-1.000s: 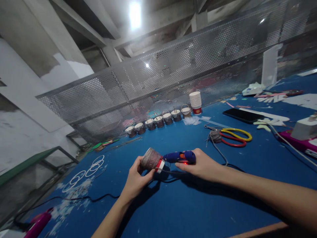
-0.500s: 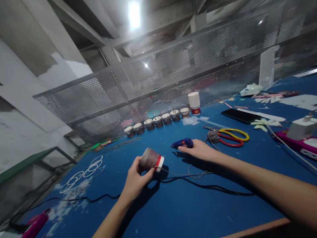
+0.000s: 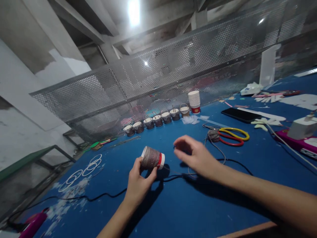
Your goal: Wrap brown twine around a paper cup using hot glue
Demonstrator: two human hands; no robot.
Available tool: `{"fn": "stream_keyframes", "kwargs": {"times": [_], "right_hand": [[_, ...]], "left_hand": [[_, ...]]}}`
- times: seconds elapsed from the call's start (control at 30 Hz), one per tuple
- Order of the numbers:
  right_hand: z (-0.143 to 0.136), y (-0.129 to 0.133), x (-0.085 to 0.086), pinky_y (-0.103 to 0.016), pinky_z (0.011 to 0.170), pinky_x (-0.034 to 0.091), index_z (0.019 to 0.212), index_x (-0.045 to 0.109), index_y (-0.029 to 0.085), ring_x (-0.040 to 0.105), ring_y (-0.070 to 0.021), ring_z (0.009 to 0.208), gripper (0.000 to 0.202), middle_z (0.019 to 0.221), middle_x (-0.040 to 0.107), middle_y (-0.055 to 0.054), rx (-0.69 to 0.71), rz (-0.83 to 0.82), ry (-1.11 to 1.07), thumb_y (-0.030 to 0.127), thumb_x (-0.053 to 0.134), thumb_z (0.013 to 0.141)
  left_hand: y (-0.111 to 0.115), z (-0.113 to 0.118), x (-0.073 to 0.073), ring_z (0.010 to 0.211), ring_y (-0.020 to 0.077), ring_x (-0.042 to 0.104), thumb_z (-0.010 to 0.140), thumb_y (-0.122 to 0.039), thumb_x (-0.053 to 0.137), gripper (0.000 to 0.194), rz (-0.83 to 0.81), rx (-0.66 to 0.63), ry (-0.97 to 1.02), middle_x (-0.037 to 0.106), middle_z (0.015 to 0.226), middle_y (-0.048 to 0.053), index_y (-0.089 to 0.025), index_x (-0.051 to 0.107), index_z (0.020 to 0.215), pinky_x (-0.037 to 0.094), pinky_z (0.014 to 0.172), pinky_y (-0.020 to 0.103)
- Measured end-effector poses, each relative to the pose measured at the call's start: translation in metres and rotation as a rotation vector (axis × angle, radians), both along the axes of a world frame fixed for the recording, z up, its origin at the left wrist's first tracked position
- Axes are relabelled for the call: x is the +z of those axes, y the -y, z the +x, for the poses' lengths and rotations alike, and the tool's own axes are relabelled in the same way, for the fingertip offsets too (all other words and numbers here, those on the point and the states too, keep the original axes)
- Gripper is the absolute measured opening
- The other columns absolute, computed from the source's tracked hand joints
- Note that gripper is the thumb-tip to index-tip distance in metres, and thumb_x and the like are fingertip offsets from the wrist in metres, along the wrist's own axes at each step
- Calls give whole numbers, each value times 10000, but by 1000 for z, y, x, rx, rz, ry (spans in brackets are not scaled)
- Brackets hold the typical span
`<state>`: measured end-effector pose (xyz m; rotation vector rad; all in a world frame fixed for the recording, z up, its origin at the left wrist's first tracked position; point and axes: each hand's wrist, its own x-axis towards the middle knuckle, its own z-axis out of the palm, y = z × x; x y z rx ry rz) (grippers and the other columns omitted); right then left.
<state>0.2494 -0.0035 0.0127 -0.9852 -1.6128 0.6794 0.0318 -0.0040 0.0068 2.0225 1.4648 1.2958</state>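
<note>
My left hand [image 3: 140, 180] holds a paper cup [image 3: 151, 158] tilted on its side, fingers and thumb around it. Grey-brown yarn is wound round most of the cup; a red band and white rim show at its right end. A loose strand of yarn [image 3: 170, 171] trails right from it. To the right, my right hand [image 3: 195, 155] hovers over the table with thumb and fingers curved and apart. A small dark blue bit of the glue gun [image 3: 174, 146] shows at its fingertips; the rest is hidden behind the hand.
Several yarn-wrapped cups [image 3: 157, 121] line the mesh panel beside a stack of paper cups [image 3: 194, 101]. On the right lie a yarn ball [image 3: 213, 135], red-and-yellow-handled scissors [image 3: 234, 136] and a phone [image 3: 240, 115]. White rings [image 3: 91, 165] lie left; a black cord [image 3: 99, 198] crosses the table.
My right hand has come off the glue gun's grip and moved slightly nearer, now covering most of the gun. The cup in my left hand has turned slightly.
</note>
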Motion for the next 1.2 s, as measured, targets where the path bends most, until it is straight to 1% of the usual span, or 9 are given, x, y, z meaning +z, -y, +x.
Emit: {"fn": "stream_keyframes", "kwargs": {"times": [0.07, 0.13, 0.2, 0.23, 0.3, 0.4, 0.53, 0.83, 1.2], "right_hand": [[-18, 11, -6, -309, 776, 492, 990, 497, 188, 614, -180, 888, 286, 953, 639, -63, 110, -177, -39, 207, 656, 752], [-30, 15, -11, -240, 595, 464, 1015, 437, 188, 597, -138, 694, 346, 801, 637, -14, 214, -383, -56, 185, 662, 753], [-35, 15, -13, -196, 481, 366, 969, 427, 190, 506, -97, 525, 309, 647, 584, 48, 242, -468, -9, 188, 661, 769], [-34, 14, -14, -191, 473, 336, 929, 442, 189, 473, -85, 500, 279, 619, 565, 60, 224, -444, 33, 180, 668, 766], [-30, 12, -15, -196, 510, 330, 848, 497, 176, 471, -82, 531, 208, 647, 576, 45, 155, -293, 135, 145, 679, 754], [-23, 10, -18, -220, 578, 347, 804, 607, 160, 511, -110, 606, 35, 696, 612, 1, 86, -49, 323, 145, 638, 806], [-18, 8, -22, -229, 606, 360, 846, 697, 168, 550, -129, 638, 95, 731, 650, -28, 51, 116, 438, 156, 603, 854], [-20, 6, -19, -226, 591, 344, 804, 720, 175, 542, -122, 622, 89, 729, 668, -21, -31, 32, 412, 166, 632, 815], [-22, 9, -13, -217, 537, 285, 741, 720, 184, 482, -106, 557, 85, 647, 638, 8, -72, -112, 386, 183, 635, 751]], "left_hand": [[2, 1, -4, 700, 169, 620, 710, -301, 651, 255, 98, 22, -63, 626, 771, 1, -199, 537, 914, 506, 699, 290], [5, 2, -7, 688, 166, 611, 714, -299, 649, 259, 208, 34, -134, 620, 778, 7, -194, 539, 924, 499, 688, 286], [7, 3, -8, 673, 163, 603, 716, -288, 646, 241, 281, 37, -189, 613, 771, 7, -195, 542, 913, 490, 674, 280], [8, 4, -7, 668, 163, 599, 715, -285, 645, 235, 294, 40, -205, 611, 764, 6, -195, 544, 907, 487, 668, 278], [8, 5, -6, 660, 166, 596, 712, -286, 638, 227, 259, 44, -213, 611, 752, 4, -196, 547, 899, 482, 660, 280], [8, 8, -3, 649, 166, 598, 710, -299, 627, 211, 89, 36, -181, 618, 730, -3, -195, 542, 873, 477, 646, 278], [8, 12, -1, 643, 158, 584, 691, -310, 649, 213, -105, -4, -115, 609, 696, -21, -187, 547, 833, 465, 620, 259], [11, 16, 5, 616, 134, 548, 662, -234, 633, 159, -234, -97, -71, 588, 666, -43, -182, 589, 806, 437, 581, 226], [11, 13, 0, 662, 151, 586, 706, -254, 613, 180, -230, -136, -92, 615, 732, -18, -179, 575, 865, 464, 635, 257]]}}
